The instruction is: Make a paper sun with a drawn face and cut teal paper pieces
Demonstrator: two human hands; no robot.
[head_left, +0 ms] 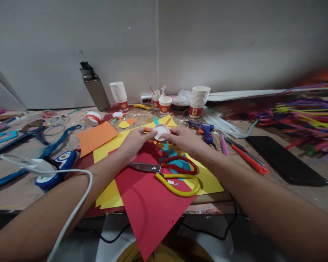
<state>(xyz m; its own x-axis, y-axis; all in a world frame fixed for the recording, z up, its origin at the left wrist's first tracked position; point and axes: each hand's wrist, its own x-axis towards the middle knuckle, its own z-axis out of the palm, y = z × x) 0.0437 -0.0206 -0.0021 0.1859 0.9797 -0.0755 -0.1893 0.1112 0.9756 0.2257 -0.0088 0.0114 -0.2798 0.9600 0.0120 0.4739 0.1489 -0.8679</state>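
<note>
Between both hands is a small round white piece, possibly a paper cup base, with orange and blue strips sticking out around it. My left hand pinches its left edge between thumb and fingers. On the opposite edge, my right hand grips it the same way. Just below the hands lie scissors with one red and one yellow handle, their blades pointing left. They rest on a red paper sheet, with blue paper scraps partly beneath the handles. Yellow sheets spread underneath.
Stacked paper cups and another stack stand by the wall near a dark bottle. A blue glue gun, a red cutter and a black phone lie right. A white cable crosses my left forearm.
</note>
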